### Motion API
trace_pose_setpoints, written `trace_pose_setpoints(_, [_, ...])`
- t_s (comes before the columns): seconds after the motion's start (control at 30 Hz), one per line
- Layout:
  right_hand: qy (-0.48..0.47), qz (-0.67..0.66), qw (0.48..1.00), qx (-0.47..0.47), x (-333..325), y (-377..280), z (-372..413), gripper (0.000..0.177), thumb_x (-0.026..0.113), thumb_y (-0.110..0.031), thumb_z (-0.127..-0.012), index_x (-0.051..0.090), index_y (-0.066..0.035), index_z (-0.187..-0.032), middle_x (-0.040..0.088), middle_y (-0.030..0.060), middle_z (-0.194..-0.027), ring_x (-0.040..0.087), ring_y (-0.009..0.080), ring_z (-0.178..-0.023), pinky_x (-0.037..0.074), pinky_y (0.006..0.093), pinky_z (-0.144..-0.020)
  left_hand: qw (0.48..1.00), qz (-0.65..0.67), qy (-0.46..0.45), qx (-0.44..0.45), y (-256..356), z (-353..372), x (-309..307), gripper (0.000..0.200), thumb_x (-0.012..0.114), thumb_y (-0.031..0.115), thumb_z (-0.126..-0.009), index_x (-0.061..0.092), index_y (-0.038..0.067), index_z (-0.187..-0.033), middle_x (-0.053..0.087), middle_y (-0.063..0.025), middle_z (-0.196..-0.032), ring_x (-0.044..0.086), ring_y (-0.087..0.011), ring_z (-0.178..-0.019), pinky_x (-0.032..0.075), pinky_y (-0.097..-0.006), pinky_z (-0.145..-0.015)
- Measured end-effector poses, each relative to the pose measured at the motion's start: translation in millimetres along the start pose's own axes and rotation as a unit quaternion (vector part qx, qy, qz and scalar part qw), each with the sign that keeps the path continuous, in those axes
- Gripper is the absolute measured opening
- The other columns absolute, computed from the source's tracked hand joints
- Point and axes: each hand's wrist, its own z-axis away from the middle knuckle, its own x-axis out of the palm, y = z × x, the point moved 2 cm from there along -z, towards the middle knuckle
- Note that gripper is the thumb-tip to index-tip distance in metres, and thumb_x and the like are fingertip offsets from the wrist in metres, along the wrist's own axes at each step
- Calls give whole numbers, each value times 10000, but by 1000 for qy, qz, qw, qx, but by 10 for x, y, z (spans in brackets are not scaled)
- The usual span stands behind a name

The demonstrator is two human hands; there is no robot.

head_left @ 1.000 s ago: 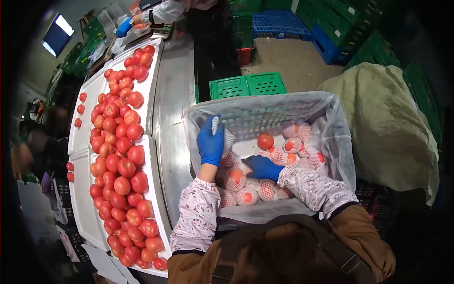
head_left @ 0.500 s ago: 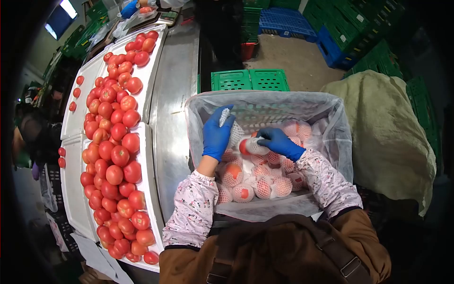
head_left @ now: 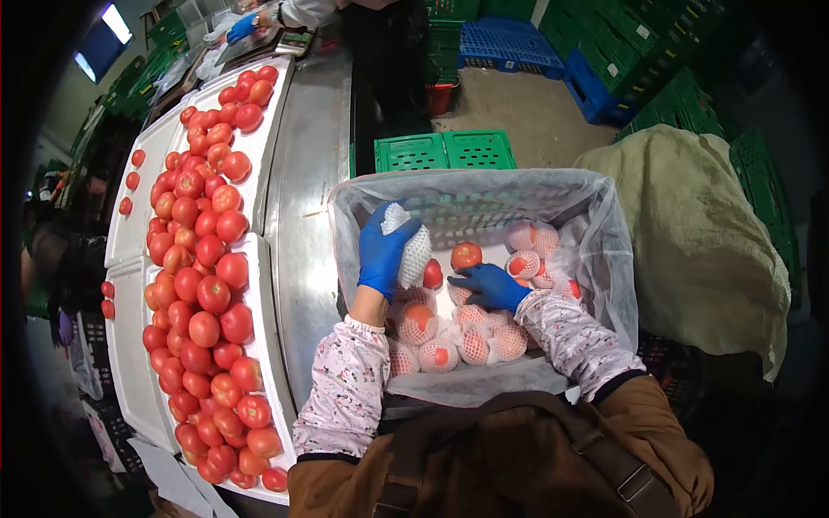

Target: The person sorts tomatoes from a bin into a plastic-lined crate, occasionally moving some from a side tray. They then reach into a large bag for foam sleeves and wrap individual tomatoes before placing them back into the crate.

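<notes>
My left hand, in a blue glove, is closed around a bunch of white foam net sleeves at the left side of the lined crate. Over the middle of the crate is my right hand, also gloved, its fingers stretched out to the left. Just under those fingers a netted tomato is partly hidden. Two tomatoes with bare red skin showing lie close by: one tomato above my right fingertips, another tomato beside the sleeves. Several tomatoes in foam nets fill the near part of the crate.
Loose tomatoes are heaped on white foam trays to the left, beside a metal tabletop. Green crates stand beyond the lined one. A pale green sack lies right. Another person's blue-gloved hand is at the far table.
My right hand has moved down, and the partly netted tomato it held no longer shows between its fingers. The bare tomatoes show more clearly. My left hand keeps the sleeves, and the view has shifted slightly.
</notes>
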Motion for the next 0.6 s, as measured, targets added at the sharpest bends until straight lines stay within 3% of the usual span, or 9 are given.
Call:
trace_pose_setpoints(0.17, [-10,-42,998,55,105,24,-57,296,583,-208,-718,596,-137,-1004,573,142,-963,549,282,-850,435,351,-736,1000,18,-4,-25,-60,-16,20,437,674,104,-665,540,16,-1071,569,-91,-958,543,-162,-843,451,-263,-730])
trace_pose_setpoints(0.23, [33,-85,962,258,101,-16,-111,216,533,-203,-776,613,-101,-949,584,154,-905,558,274,-830,433,322,-737,997,-23,-51,-45,-18,31,26,452,674,106,-661,535,11,-1081,569,-94,-963,544,-162,-842,450,-267,-731])
trace_pose_setpoints(0.27, [37,-85,962,258,76,-3,-130,216,533,-203,-776,613,-101,-949,584,154,-905,558,274,-830,433,322,-737,997,-25,-53,-43,-50,19,13,452,674,106,-661,535,11,-1081,569,-94,-963,544,-162,-842,450,-267,-731])
trace_pose_setpoints(0.33, [77,-438,867,225,56,21,-140,202,502,-182,-818,603,-52,-936,595,115,-882,570,229,-807,430,290,-744,990,-105,-89,-34,-181,8,7,421,640,58,-673,544,48,-1082,565,-54,-928,549,-132,-795,465,-259,-691])
trace_pose_setpoints(0.37, [102,-581,751,297,-150,-114,-136,218,500,-172,-830,582,5,-926,599,83,-885,566,170,-806,424,273,-762,984,-101,-134,-55,-34,66,77,441,663,96,-670,545,51,-1093,558,-65,-978,538,-146,-866,450,-266,-751])
trace_pose_setpoints(0.4, [101,-580,752,298,-331,-184,-199,218,500,-172,-830,582,5,-926,599,83,-885,566,170,-806,424,273,-762,984,-99,-134,-56,-60,70,115,441,663,96,-670,545,51,-1093,558,-65,-978,538,-146,-866,450,-266,-751])
trace_pose_setpoints(0.47, [211,-709,647,185,-687,-259,-335,230,500,-173,-838,569,24,-936,597,65,-909,552,135,-824,421,264,-776,949,-202,-237,57,-102,125,253,527,692,128,-658,509,62,-1148,538,-75,-1053,510,-158,-951,416,-273,-826])
trace_pose_setpoints(0.57, [155,-650,734,124,-1179,-462,-377,234,494,-177,-843,566,25,-937,594,57,-917,545,119,-829,422,250,-766,965,-28,-258,-46,-96,248,439,569,705,117,-650,468,38,-1161,545,-64,-1060,515,-148,-954,406,-267,-849])
trace_pose_setpoints(0.6, [178,-465,864,80,-1269,-281,-345,225,475,-166,-845,574,14,-937,600,40,-872,551,119,-784,437,251,-728,969,-28,-237,-69,-122,225,424,528,699,107,-652,487,27,-1128,561,-56,-1028,530,-143,-926,417,-264,-832])
